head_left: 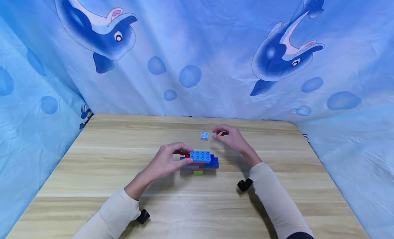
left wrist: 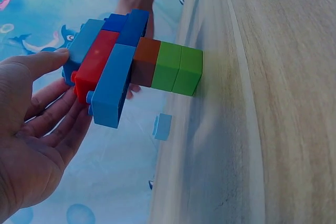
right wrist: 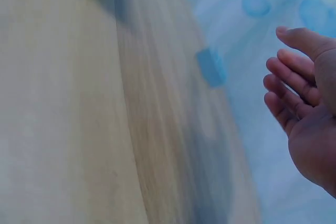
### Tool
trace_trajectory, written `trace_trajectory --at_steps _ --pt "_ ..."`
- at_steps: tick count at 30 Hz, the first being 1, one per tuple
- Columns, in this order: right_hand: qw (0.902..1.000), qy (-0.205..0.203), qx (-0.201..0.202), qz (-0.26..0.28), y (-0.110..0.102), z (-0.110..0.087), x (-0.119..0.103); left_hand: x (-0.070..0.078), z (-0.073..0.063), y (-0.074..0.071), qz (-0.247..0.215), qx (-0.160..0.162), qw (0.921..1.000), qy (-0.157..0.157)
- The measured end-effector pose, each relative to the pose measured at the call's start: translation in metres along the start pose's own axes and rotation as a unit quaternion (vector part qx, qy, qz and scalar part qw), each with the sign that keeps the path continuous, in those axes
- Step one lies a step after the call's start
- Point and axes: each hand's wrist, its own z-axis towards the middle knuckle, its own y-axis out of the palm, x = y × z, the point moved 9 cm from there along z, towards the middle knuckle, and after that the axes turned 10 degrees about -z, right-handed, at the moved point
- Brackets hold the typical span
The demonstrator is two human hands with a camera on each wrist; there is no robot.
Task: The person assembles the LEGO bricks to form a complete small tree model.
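Observation:
A stack of toy building bricks stands on the wooden table: two green bricks [left wrist: 178, 72] and a brown one [left wrist: 145, 61] make a narrow post. Across it lie a light blue brick [left wrist: 113, 85] and a dark blue one [left wrist: 134, 27], then a red brick [left wrist: 97, 64], with a blue eight-stud brick [head_left: 200, 157] on top. My left hand [head_left: 167, 160] pinches that top brick's left end, thumb on the near side, fingers behind. Beyond the stack sits a small light blue four-stud brick [head_left: 204, 135]. My right hand [head_left: 231, 138] hovers just right of it, fingers loosely bent, holding nothing.
The wooden table [head_left: 261, 204] reaches back to a blue curtain [head_left: 221, 67] printed with dolphins and bubbles, which also hangs along both sides. Black wrist devices [head_left: 245, 185] sit at both sleeves.

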Motion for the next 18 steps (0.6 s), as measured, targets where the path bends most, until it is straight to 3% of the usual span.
trace_trajectory --at_steps 4,11,18 --pt "0.9996 0.014 -0.024 -0.006 0.008 0.020 0.017 0.000 0.002 0.001 0.000 -0.002 1.0000 -0.001" --pt "0.9957 0.000 -0.084 -0.039 0.030 0.039 0.026 0.000 0.002 0.000 -0.001 -0.002 1.0000 -0.002" --pt "0.9947 -0.004 -0.083 -0.061 0.042 0.043 0.029 -0.002 0.001 0.000 -0.001 -0.005 1.0000 -0.003"
